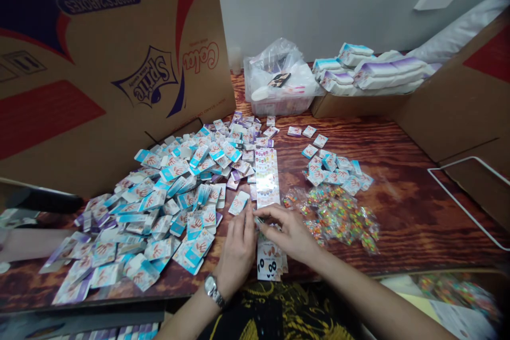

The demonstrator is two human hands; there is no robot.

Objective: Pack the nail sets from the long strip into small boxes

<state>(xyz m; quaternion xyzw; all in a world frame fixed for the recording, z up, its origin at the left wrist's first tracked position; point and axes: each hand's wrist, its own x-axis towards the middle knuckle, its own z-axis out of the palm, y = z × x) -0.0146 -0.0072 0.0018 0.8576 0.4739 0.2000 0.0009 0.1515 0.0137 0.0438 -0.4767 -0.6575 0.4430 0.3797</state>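
My left hand and my right hand meet near the table's front edge, fingertips almost together. Between them is something small, mostly covered by the fingers; I cannot make out what it is. The fingers of both hands are closed around that spot. Just beyond the fingertips lies a long white sheet of small coloured round stickers. Under and below my right hand is a stack of printed sheets with black shapes. A small white-and-blue box lies by my left fingertips.
A big heap of small boxes spreads left, before a large carton. To the right are clear bags of colourful pieces and a small box pile. Behind stand a plastic tub and bundled packs. A person's arm shows far left.
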